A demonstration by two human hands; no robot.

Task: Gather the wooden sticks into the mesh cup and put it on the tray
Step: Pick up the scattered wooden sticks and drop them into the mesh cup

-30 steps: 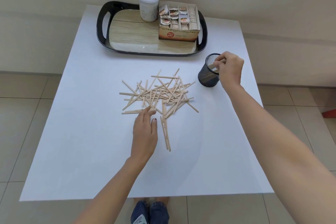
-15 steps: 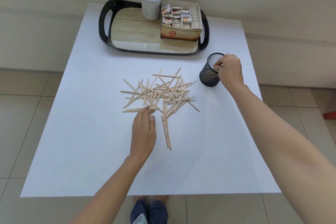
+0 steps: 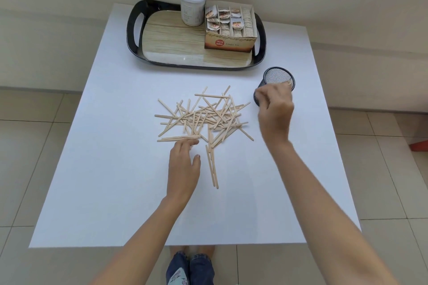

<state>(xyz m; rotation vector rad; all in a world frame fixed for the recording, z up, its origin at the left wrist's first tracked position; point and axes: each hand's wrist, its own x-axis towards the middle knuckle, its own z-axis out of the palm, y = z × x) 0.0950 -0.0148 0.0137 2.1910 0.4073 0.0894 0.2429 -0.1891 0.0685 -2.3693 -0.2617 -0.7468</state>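
Wooden sticks (image 3: 203,118) lie in a loose crossed pile at the middle of the white table (image 3: 115,180), with a few stragglers running from the pile's near edge toward the person. Head view: the mesh cup (image 3: 276,78), black and tilted toward the pile with its open mouth facing up and toward the camera, sits on the table to the right of the sticks and just in front of the tray's right end. The right hand (image 3: 274,111) is in front of the cup, covering its lower wall; its fingers (image 3: 264,96) are curled and blurred, and whether they grip anything cannot be told. The left hand (image 3: 183,166) lies palm down at the near left edge of the pile, fingers extended and slack, with the fingertips touching the nearest stick and nothing gripped. The tray (image 3: 133,37), black-rimmed with a wood-grain floor, stands at the far edge of the table. On it are a white lidded canister (image 3: 192,7) at the back and, touching its right side, an open cardboard box of tea bags (image 3: 230,30). The left part of the tray floor is bare.
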